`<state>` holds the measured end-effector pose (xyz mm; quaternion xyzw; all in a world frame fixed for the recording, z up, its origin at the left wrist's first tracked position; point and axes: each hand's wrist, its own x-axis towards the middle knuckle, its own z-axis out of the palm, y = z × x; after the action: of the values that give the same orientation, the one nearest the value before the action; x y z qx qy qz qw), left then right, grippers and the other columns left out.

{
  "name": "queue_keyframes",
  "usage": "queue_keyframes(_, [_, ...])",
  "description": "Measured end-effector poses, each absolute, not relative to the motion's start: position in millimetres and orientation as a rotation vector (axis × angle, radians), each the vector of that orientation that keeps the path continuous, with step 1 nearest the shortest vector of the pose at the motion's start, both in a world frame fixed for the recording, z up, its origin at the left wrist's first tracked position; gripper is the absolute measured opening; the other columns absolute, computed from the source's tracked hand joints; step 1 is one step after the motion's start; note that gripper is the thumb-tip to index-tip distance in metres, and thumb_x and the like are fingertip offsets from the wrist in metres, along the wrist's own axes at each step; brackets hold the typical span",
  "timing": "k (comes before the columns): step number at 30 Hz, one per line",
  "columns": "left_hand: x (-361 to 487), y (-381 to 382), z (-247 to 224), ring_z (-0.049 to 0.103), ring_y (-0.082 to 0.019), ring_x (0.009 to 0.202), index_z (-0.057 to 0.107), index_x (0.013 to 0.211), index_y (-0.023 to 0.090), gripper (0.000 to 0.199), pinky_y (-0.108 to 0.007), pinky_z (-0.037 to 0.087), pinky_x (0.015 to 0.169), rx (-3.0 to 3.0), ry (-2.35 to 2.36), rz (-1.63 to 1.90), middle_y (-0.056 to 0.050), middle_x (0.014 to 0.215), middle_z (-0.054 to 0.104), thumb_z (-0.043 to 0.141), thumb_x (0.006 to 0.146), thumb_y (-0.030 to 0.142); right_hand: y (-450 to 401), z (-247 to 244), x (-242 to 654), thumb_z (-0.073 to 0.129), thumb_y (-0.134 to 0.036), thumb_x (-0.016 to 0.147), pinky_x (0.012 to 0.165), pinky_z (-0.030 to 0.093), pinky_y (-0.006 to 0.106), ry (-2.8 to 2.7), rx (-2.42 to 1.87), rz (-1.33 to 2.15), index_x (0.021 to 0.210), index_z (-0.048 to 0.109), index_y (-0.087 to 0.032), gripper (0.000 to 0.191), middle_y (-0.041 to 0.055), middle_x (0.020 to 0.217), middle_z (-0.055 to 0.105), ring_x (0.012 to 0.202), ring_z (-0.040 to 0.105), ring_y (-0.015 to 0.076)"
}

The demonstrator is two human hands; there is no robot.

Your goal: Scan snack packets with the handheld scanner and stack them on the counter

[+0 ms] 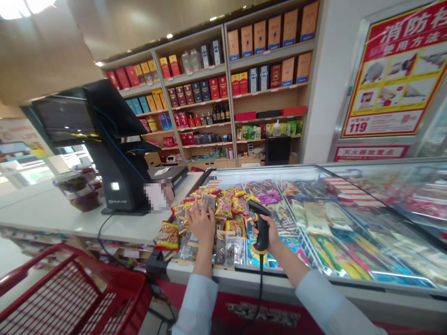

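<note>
My right hand [270,235] grips a black and yellow barcode scanner [261,232] by its handle, its head tilted up and to the left. From its base a dark cord drops over the freezer's front. My left hand [202,221] lies with fingers spread on a heap of snack packets, touching a small greyish packet [209,201] at its fingertips. Yellow and red snack bags [224,207] surround it on the freezer's glass top. One such snack bag [168,236] sits at the heap's left end. Clear and dark packets [228,249] lie nearer the front edge.
Left of the heap stands a checkout terminal [118,172] on a white counter [38,200], beside stacked food tubs [82,188]. A red shopping cart [70,293] is at lower left. The freezer [349,284] extends right; shelves [199,100] of boxes stand behind.
</note>
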<state>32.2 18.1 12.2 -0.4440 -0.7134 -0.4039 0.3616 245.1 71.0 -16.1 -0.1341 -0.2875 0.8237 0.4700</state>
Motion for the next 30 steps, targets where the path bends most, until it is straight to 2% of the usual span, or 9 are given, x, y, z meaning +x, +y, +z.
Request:
queue_keyframes(14, [31,19,9,0.049,-0.026,0.122,0.059,0.122,0.020,0.039,-0.047,0.026,0.111,-1.122,-1.872,-1.012,-0.011,0.136,0.051,0.044,0.088,0.028,70,-19,244,0.059,-0.037,0.071,0.035,0.039,0.021,-0.685,-0.362,2.008,0.070,0.056,-0.017,0.021,0.0012,0.062,0.059,0.038,0.045,0.0078])
queue_keyframes(19, [31,19,10,0.047,-0.028,0.124,0.061,0.119,0.022,0.037,-0.052,0.022,0.112,-1.135,-1.883,-1.028,-0.010,0.137,0.050,0.044,0.087,0.029,69,-16,242,0.061,-0.039,0.069,0.035,0.039,0.021,-0.683,-0.380,2.004,0.070,0.056,-0.017,0.022,0.0005,0.060,0.058,0.037,0.045,0.0084])
queue_keyframes(25, [40,10,36,0.042,-0.030,0.128,0.060,0.121,0.021,0.038,-0.058,0.015,0.112,-1.173,-1.883,-1.075,-0.011,0.142,0.043,0.042,0.088,0.031,67,10,268,0.060,-0.037,0.067,0.036,0.039,0.020,-0.669,-0.328,1.949,0.070,0.057,-0.017,0.021,-0.0002,0.059,0.057,0.038,0.044,0.0077])
queue_keyframes(30, [78,10,68,0.038,-0.029,0.131,0.061,0.117,0.021,0.036,-0.055,0.012,0.114,-1.267,-1.820,-1.164,-0.010,0.142,0.044,0.042,0.089,0.032,72,29,333,0.059,-0.035,0.069,0.036,0.039,0.020,-0.695,-0.289,1.838,0.073,0.057,-0.016,0.020,0.0006,0.060,0.058,0.039,0.045,0.0079])
